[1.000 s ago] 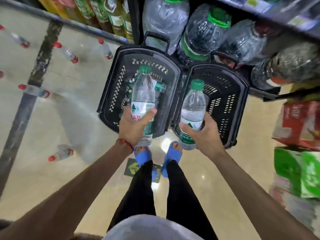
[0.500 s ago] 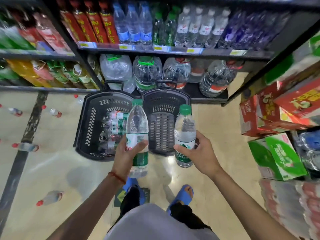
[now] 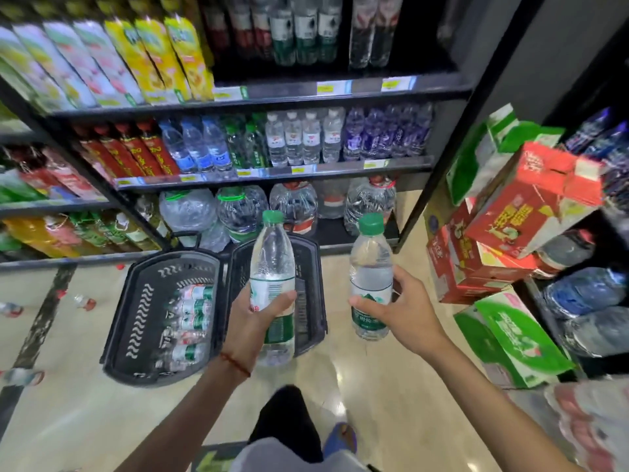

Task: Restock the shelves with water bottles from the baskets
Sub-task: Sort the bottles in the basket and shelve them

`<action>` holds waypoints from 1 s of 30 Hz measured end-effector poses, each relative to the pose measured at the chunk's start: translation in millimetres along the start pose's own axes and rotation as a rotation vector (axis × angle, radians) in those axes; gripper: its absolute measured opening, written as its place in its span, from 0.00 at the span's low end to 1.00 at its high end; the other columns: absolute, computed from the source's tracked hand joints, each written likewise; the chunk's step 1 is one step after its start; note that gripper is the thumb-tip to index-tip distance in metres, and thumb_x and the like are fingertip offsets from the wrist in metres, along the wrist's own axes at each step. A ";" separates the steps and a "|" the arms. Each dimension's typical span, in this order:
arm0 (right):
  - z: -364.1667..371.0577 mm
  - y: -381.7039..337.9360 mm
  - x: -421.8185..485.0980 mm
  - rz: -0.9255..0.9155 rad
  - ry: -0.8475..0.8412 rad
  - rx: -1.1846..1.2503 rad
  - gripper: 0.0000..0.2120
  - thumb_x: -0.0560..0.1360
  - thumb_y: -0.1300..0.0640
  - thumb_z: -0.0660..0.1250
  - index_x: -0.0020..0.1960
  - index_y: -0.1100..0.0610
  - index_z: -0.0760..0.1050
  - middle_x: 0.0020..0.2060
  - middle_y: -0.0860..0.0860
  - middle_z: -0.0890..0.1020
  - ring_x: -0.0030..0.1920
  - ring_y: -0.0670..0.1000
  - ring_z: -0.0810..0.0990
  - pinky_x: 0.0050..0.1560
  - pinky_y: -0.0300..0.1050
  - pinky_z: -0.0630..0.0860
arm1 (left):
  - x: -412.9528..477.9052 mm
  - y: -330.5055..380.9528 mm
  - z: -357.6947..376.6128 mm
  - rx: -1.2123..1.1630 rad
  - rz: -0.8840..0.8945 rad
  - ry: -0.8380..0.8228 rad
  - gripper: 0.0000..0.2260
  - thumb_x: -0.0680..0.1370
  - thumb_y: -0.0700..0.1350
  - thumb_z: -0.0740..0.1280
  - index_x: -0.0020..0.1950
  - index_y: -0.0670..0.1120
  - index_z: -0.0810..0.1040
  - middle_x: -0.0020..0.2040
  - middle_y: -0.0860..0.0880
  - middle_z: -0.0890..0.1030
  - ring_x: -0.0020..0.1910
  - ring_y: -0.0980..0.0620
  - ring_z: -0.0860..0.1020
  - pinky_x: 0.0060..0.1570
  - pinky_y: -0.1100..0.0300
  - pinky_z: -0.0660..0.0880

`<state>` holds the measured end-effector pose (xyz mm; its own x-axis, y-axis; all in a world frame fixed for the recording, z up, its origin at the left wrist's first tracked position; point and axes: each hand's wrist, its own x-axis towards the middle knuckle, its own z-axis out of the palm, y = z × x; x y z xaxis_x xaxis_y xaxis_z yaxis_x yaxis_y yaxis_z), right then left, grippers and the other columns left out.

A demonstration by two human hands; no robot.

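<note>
Shelves [image 3: 272,172] span twelve o'clock. Below them on the floor [image 3: 374,386], the left basket [image 3: 136,301] holds lying bottles [image 3: 190,315], with the right basket [image 3: 308,301] at its three o'clock. The left hand [image 3: 253,321] grips the left bottle [image 3: 272,260] upright. At its three o'clock, the right hand [image 3: 398,308] grips the right bottle [image 3: 371,267].

Two clear bottles with green caps and white-green labels are being held upright in the air. The left bottle [image 3: 272,267] is sitting in the left hand [image 3: 253,321], in front of the right basket [image 3: 311,301]. The right bottle [image 3: 371,277] is sitting in the right hand [image 3: 394,311], just beside that basket. Both black baskets are standing side by side on the floor before the shelves [image 3: 340,166]. The left basket [image 3: 136,318] is holding several more bottles [image 3: 190,321], lying on their sides.
</note>
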<state>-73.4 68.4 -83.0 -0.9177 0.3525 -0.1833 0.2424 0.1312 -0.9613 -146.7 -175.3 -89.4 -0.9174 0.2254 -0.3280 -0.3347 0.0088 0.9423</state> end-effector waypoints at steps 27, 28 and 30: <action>-126.6 -97.5 355.7 -0.229 -0.087 -0.116 0.33 0.60 0.41 0.86 0.61 0.47 0.80 0.55 0.46 0.86 0.57 0.49 0.84 0.61 0.60 0.80 | 324.0 154.5 157.3 -0.085 0.100 0.107 0.22 0.65 0.49 0.83 0.52 0.43 0.79 0.39 0.51 0.85 0.37 0.51 0.83 0.37 0.60 0.79; -129.4 -98.9 367.7 -0.236 -0.106 -0.124 0.33 0.59 0.41 0.86 0.60 0.47 0.80 0.55 0.46 0.86 0.57 0.49 0.84 0.61 0.60 0.80 | 329.6 156.0 160.2 -0.030 0.106 0.151 0.21 0.66 0.48 0.83 0.52 0.44 0.79 0.40 0.52 0.86 0.39 0.52 0.84 0.37 0.61 0.79; -135.3 -102.8 391.2 -0.250 -0.163 -0.135 0.32 0.59 0.43 0.86 0.60 0.47 0.80 0.55 0.45 0.86 0.57 0.48 0.84 0.61 0.58 0.80 | 339.9 162.0 165.9 0.064 0.114 0.249 0.19 0.66 0.49 0.83 0.52 0.46 0.81 0.42 0.51 0.87 0.42 0.52 0.86 0.39 0.59 0.81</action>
<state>-414.7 318.2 -28.1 -0.9897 0.1421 0.0143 0.0324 0.3208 -0.9466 -477.0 64.4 -37.0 -0.9757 -0.0173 -0.2185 -0.2191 0.0603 0.9738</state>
